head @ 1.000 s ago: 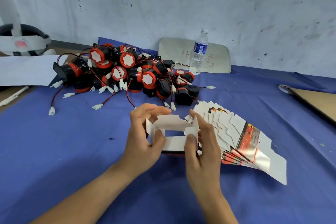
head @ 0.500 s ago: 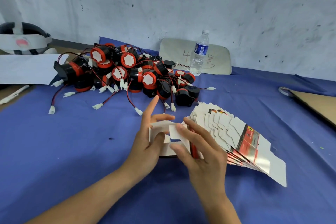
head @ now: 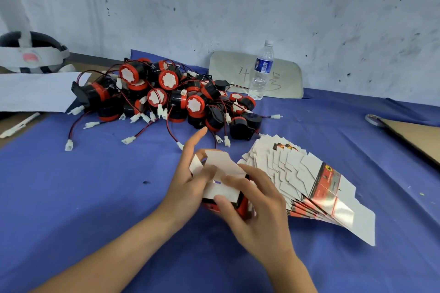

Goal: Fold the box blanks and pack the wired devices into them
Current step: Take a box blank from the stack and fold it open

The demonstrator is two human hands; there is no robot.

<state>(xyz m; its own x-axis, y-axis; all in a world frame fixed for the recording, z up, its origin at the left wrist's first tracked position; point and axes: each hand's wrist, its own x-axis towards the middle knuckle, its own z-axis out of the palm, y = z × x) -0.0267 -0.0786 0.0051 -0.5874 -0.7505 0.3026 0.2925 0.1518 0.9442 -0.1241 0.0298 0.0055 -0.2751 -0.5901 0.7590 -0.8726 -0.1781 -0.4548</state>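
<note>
Both forearms reach in from bottom, L hand w/ index finger straight out & thumb curled in, R hand close beside it, fingers bent, thumb fwd.

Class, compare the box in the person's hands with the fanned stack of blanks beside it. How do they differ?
The box is opened into a hollow shape; the stack of blanks lies flat. The left hand and right hand grip the box; the stack rests untouched on the blue cloth. Both are white card with red print.
</note>
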